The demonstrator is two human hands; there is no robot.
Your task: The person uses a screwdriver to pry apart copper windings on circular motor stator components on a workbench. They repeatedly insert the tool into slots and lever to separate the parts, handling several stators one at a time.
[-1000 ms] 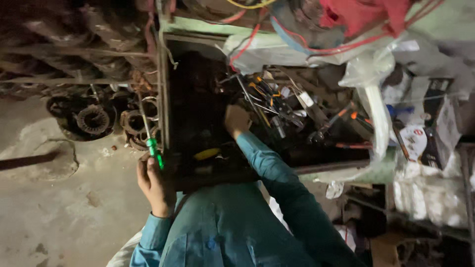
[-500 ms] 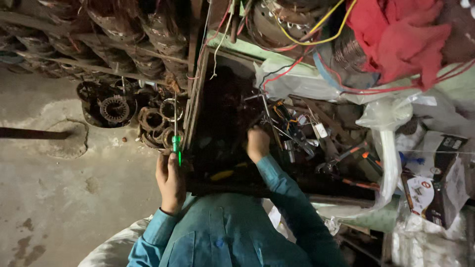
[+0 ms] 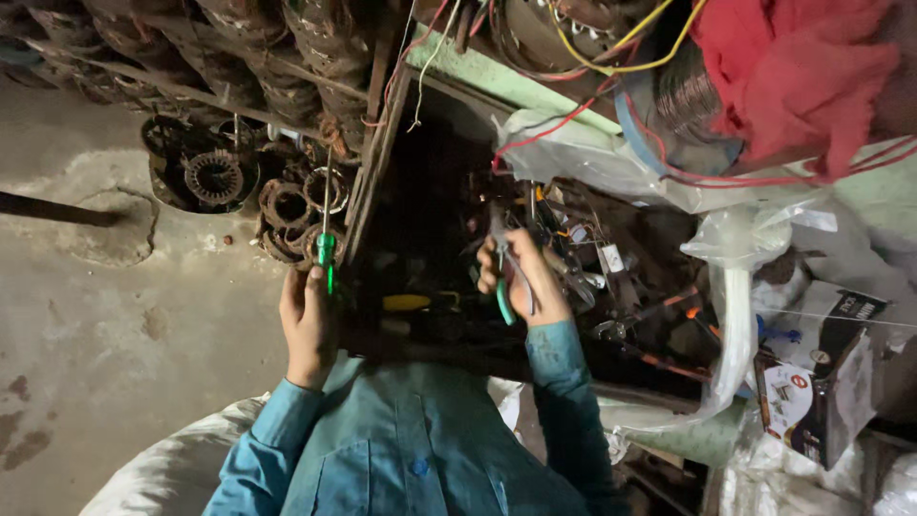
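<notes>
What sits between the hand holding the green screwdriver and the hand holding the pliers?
In the head view, between the left hand and the right hand lies the dark open toolbox, with a yellow-handled tool on its near edge.

One head-worn camera looks steeply down from above, close over a cluttered toolbox (image 3: pixel 435 172); floor at left.

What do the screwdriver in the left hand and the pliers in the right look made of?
Screwdriver: thin bare metal shaft, dull grey, with a glossy translucent green handle, probably plastic. Left hand grips the handle.
Pliers: dark, unpolished metal jaws, likely steel; the handles carry a smooth teal-green sleeve, apparently plastic or rubber. Right hand wraps around them.
</notes>
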